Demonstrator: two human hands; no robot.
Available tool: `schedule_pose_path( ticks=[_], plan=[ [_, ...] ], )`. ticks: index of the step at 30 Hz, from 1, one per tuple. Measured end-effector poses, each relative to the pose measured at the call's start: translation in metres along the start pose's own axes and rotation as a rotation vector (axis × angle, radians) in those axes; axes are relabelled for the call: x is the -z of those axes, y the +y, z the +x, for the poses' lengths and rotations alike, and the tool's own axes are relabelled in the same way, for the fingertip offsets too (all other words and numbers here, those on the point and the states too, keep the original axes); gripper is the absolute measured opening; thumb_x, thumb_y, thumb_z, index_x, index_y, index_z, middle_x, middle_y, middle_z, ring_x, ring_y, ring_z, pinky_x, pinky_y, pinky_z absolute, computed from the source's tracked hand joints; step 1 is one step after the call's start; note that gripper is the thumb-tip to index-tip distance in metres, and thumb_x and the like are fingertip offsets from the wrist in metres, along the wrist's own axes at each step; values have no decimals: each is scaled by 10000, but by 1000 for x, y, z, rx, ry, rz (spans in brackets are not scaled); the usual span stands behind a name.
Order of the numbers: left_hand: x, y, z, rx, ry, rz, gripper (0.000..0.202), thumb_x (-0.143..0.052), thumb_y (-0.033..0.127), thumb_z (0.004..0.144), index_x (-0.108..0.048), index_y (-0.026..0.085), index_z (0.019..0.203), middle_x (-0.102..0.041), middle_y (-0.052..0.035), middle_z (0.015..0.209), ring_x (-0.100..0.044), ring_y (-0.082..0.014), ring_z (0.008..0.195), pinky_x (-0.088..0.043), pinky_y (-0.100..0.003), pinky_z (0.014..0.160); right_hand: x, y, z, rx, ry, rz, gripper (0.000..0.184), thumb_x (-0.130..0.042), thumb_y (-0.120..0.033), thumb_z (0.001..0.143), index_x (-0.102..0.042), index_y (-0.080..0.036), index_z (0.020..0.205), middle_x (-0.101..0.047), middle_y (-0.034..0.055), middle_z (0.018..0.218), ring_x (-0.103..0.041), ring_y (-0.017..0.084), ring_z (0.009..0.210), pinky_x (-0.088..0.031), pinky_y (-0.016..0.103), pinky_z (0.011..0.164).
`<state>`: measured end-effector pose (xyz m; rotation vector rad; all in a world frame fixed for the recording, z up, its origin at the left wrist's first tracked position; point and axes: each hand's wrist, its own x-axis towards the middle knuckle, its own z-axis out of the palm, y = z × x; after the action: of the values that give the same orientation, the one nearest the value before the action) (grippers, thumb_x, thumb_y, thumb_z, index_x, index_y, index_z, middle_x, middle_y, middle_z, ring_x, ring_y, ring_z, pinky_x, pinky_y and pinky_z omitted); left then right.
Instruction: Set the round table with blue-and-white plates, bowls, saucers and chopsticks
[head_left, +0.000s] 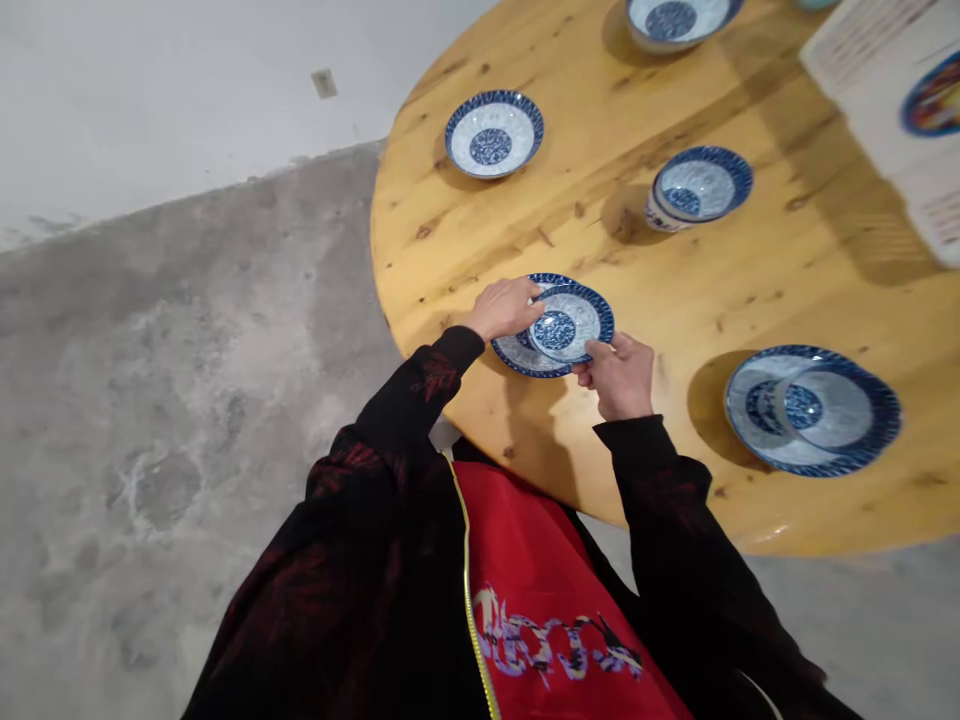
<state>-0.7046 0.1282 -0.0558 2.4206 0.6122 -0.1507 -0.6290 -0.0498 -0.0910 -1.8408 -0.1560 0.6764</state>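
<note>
Wood makes up the big round tabletop [750, 300]. Near its front edge a blue and white plate [525, 355] is laid, and a smaller bowl [570, 322] is held tilted on top of it. The bowl's rim is pinched by the left hand [504, 307] and right hand [619, 375], fingers closed on it.

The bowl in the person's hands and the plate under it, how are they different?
The bowl is smaller and tilted, gripped by the left hand and right hand; the plate is wider and lies flat on the table. The bowl shows whole; the plate is half hidden. Both are blue-and-white patterned.
</note>
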Motion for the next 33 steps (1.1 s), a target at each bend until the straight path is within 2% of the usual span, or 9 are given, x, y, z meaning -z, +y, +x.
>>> schedule_pose_path(
  ticks=[5,11,16,23,33],
  plan=[
    [-2,-11,21,-55,-44,-36,217,-507,234,881,-709,161,854,-719,-119,915,-627,-249,941,-376,-330,775,-7,3,2,-125,42,29,120,-602,-187,712,-485,-204,691,-548,-35,422,-452,86,303,-302,155,292],
    [3,-24,26,-133,-106,-57,273,-514,213,878,-734,114,1005,-732,-172,1070,-643,-283,1035,-396,-338,807,-21,1,-7,-226,113,13,142,-602,-181,737,-465,-216,726,-579,-26,443,-476,101,311,-339,165,310],
    [3,-32,29,-191,-119,-75,304,-526,191,881,-711,81,1096,-715,-202,1133,-638,-309,1077,-393,-350,801,-31,3,-14,-235,145,4,168,-602,-187,742,-439,-226,731,-604,-14,469,-496,106,321,-360,168,324],
    [-1,-35,35,-237,-136,-89,342,-507,144,873,-698,84,1151,-713,-198,1150,-637,-300,1069,-386,-354,785,-35,1,-17,-241,176,-8,127,-577,-162,745,-465,-218,722,-619,-4,476,-521,111,335,-378,166,325],
    [-5,-38,41,-230,-124,-93,358,-524,139,868,-699,90,1176,-712,-178,1137,-627,-273,1057,-410,-344,824,-36,2,-13,-222,188,-13,112,-572,-131,754,-490,-194,712,-631,11,478,-515,112,312,-379,164,315]
  ],
)
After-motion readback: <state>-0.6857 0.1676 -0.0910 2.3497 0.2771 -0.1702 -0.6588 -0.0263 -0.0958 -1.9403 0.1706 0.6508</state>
